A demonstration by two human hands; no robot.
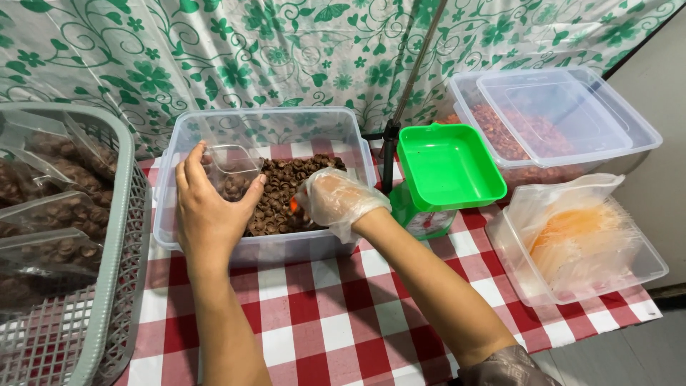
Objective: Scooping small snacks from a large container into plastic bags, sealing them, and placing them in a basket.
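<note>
Far left: grey basket (107,300) w/ sealed bags of brown snacks (53,214). Next, left hand (207,211), bare, closed round clear plastic bag (232,168) inside clear tub (264,182) of brown snack pieces (286,189). Right hand (336,200), in thin plastic glove, curled over same pieces; grip contents unclear. Then green scale tray (446,164), lidded tub of reddish bits (550,121), tub of empty bags (579,243). All on red-checked tabletop (321,322).

Four clear plastic tubs show, one at centre (264,143), one upper right (557,121) with one loose lid (554,118), one lower right (572,250), plus one grey basket (107,286) left, one green tray (446,164), two hands.
</note>
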